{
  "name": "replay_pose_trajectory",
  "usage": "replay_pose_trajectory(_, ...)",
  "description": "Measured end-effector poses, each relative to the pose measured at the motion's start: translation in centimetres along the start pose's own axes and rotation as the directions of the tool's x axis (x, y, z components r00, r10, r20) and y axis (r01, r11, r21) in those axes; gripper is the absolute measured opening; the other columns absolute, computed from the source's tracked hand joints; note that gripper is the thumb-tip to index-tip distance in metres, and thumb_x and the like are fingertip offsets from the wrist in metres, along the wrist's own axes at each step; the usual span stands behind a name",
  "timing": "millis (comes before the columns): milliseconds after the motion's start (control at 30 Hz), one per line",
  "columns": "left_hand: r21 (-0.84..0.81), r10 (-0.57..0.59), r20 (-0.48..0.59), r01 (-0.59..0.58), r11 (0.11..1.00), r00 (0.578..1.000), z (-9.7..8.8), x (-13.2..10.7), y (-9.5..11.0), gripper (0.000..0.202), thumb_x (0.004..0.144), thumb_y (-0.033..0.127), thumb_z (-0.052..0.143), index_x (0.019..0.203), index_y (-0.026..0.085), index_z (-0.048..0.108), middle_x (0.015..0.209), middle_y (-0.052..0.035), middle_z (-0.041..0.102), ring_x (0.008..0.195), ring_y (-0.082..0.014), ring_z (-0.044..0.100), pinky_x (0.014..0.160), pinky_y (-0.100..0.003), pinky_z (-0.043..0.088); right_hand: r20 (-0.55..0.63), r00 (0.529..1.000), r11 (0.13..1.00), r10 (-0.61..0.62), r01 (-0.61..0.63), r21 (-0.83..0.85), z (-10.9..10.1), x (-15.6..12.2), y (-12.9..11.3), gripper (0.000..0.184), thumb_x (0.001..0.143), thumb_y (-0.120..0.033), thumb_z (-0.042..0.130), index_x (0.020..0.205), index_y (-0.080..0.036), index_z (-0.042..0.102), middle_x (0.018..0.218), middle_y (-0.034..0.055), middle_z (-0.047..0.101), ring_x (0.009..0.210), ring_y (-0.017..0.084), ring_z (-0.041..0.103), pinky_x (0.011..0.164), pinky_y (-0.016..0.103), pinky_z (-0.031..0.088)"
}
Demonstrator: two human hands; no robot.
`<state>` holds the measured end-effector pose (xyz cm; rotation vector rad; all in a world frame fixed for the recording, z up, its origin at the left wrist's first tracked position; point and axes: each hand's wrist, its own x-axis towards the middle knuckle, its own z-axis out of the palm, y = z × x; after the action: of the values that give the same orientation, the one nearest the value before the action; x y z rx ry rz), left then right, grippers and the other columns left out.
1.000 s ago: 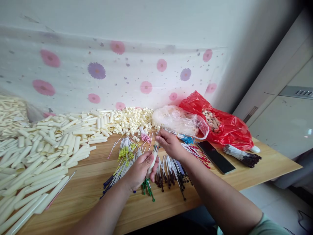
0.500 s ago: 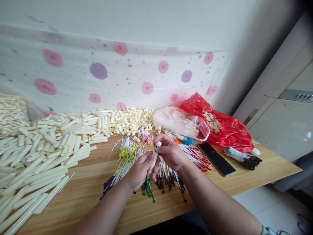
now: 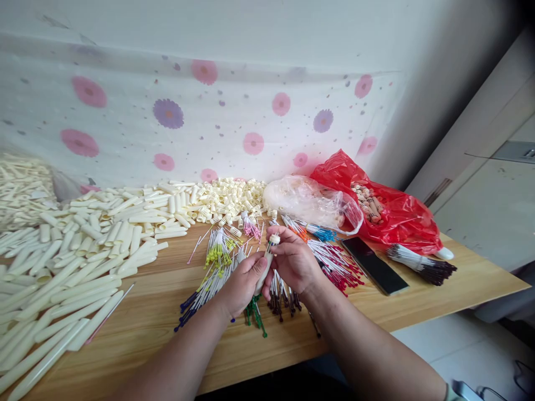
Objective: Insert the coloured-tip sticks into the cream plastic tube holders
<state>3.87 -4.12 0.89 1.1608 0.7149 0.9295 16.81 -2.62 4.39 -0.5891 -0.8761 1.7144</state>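
My left hand (image 3: 240, 284) is wrapped round a cream plastic pen barrel (image 3: 267, 262), held upright over the wooden table (image 3: 167, 312). My right hand (image 3: 295, 262) pinches the barrel's top end, where a small white ribbed cap (image 3: 274, 240) sits. Under and around both hands lie fanned bundles of thin refills with coloured tips: yellow (image 3: 217, 253), dark blue (image 3: 196, 298), green (image 3: 254, 314), brown (image 3: 284, 295) and red (image 3: 334, 264).
A large heap of cream barrels (image 3: 75, 250) covers the table's left. Small ribbed caps (image 3: 228, 200) are piled at the back, beside a clear bag (image 3: 309, 203) and a red bag (image 3: 388, 214). A black phone (image 3: 374, 266) and a dark-tipped bundle (image 3: 422, 264) lie right.
My right hand came back from the bundles at the rear to the barrel's top, and the white cap now sits on its end. Both hands drew slightly nearer to me.
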Motion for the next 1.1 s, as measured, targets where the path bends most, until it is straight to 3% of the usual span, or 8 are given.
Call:
replay_pose_trajectory(433, -0.063, 0.044, -0.012, -0.044, 0.997, 0.999, -0.4, 0.4, -1.2, 0.035, 0.087, 0.051, 0.051, 0.079, 0.017, 0.051, 0.054, 0.0052, 0.050, 0.043, -0.0082, 0.049, 0.042, -0.019, 0.041, -0.036, 0.999, 0.997, -0.031, 0.028, -0.065, 1.0, -0.5, 1.0, 0.038, 0.064, -0.015, 0.058, 0.099, -0.027, 0.051, 0.083, -0.0068, 0.056, 0.029, 0.011, 0.051, 0.021, 0.028, 0.041)
replay_pose_trajectory(500, -0.111, 0.042, -0.002, -0.042, 0.993, 0.999, -0.3, 0.3, -0.7, 0.038, 0.086, 0.053, 0.052, 0.077, 0.016, 0.052, 0.055, 0.0042, 0.053, 0.041, -0.0087, 0.050, 0.042, -0.021, 0.043, -0.027, 0.991, 0.980, -0.133, 0.128, -0.153, 0.5, -0.4, 0.7, 0.040, 0.070, -0.019, 0.062, 0.108, -0.028, 0.056, 0.094, -0.0027, 0.061, 0.045, 0.012, 0.060, 0.037, 0.028, 0.050)
replay_pose_trajectory(567, -0.138, 0.014, 0.012, -0.013, 0.990, 1.000, -0.3, 0.2, -0.2, 0.040, 0.084, 0.055, 0.053, 0.079, 0.016, 0.053, 0.055, 0.0032, 0.055, 0.040, -0.0086, 0.050, 0.042, -0.021, 0.045, -0.010, 0.958, 0.914, -0.288, 0.272, -0.300, -0.1, -0.3, 0.2, 0.035, 0.074, -0.023, 0.065, 0.109, -0.027, 0.062, 0.104, 0.0007, 0.063, 0.076, 0.014, 0.066, 0.067, 0.030, 0.056)
replay_pose_trajectory(633, -0.150, -0.022, 0.023, 0.025, 0.988, 0.999, -0.3, -0.1, 0.2, 0.041, 0.083, 0.056, 0.054, 0.083, 0.015, 0.055, 0.054, 0.0027, 0.055, 0.039, -0.0082, 0.050, 0.042, -0.021, 0.045, 0.032, 0.911, 0.804, -0.411, 0.379, -0.458, -0.6, -0.1, -0.3, 0.025, 0.077, -0.026, 0.066, 0.102, -0.026, 0.069, 0.109, 0.0021, 0.064, 0.103, 0.018, 0.059, 0.091, 0.032, 0.047)
replay_pose_trajectory(700, -0.159, -0.041, 0.024, 0.044, 0.986, 0.999, -0.2, -0.3, 0.4, 0.042, 0.082, 0.056, 0.056, 0.085, 0.014, 0.056, 0.054, 0.0029, 0.055, 0.039, -0.0077, 0.049, 0.042, -0.021, 0.046, 0.057, 0.894, 0.756, -0.444, 0.408, -0.511, -0.9, 0.0, -0.4, 0.019, 0.080, -0.030, 0.064, 0.097, -0.027, 0.072, 0.112, 0.0025, 0.065, 0.112, 0.020, 0.055, 0.098, 0.036, 0.041)
replay_pose_trajectory(867, -0.166, -0.043, -0.018, 0.040, 0.985, 0.999, 0.1, -0.3, 0.3, 0.042, 0.079, 0.057, 0.059, 0.082, 0.015, 0.055, 0.053, 0.0047, 0.051, 0.038, -0.0061, 0.045, 0.041, -0.020, 0.044, -0.015, 0.941, 0.893, -0.338, 0.315, -0.320, -1.1, 0.2, 0.4, 0.019, 0.081, -0.035, 0.063, 0.097, -0.028, 0.073, 0.110, 0.0034, 0.068, 0.104, 0.020, 0.059, 0.088, 0.037, 0.045)
replay_pose_trajectory(1000, -0.124, -0.070, -0.018, 0.068, 0.990, 0.997, 0.0, -0.4, 0.6, 0.040, 0.079, 0.054, 0.060, 0.083, 0.015, 0.056, 0.051, 0.0061, 0.049, 0.036, -0.0048, 0.042, 0.039, -0.018, 0.041, -0.068, 0.925, 0.866, -0.374, 0.322, -0.383, -1.7, 0.3, -0.5, 0.015, 0.076, -0.034, 0.069, 0.087, -0.025, 0.074, 0.088, 0.0013, 0.070, 0.080, 0.014, 0.061, 0.077, 0.029, 0.048)
replay_pose_trajectory(1100, -0.037, -0.113, 0.056, 0.115, 0.993, 0.992, -0.4, -0.5, 0.9, 0.039, 0.081, 0.053, 0.059, 0.085, 0.014, 0.058, 0.051, 0.0061, 0.047, 0.036, -0.0031, 0.038, 0.038, -0.016, 0.037, 0.043, 0.958, 0.856, -0.284, 0.273, -0.440, -2.7, -0.3, -2.0, 0.017, 0.072, -0.032, 0.073, 0.087, -0.024, 0.075, 0.078, -0.0002, 0.068, 0.068, 0.011, 0.059, 0.067, 0.026, 0.049)
